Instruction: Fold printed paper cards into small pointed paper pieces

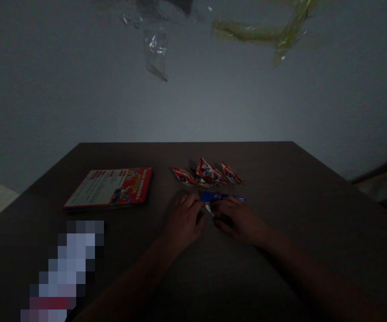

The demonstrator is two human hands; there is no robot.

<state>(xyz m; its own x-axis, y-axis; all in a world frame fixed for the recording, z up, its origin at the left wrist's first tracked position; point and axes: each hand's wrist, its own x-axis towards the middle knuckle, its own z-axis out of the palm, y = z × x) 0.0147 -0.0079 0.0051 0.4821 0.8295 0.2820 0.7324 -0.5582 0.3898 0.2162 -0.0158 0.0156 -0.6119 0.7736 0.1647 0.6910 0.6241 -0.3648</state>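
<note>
On the dark table, my left hand (186, 218) and my right hand (242, 220) meet at a small sheet of printed paper (216, 197), blue on its upper part. Between my fingertips a narrow white edge of it shows. My left fingers are curled and closed at its left side, palm down. The right hand is closed over its right side, hiding much of the sheet. Just beyond lie several folded red printed paper pieces (203, 172) with pointed corners, close together in a cluster.
To the left lies a flat stack of red and white printed sheets or a booklet (109, 188). A pixelated, blurred-out object (68, 268) is at the lower left. The table (280, 179) meets a pale wall (193, 103) with tape and plastic scraps on it.
</note>
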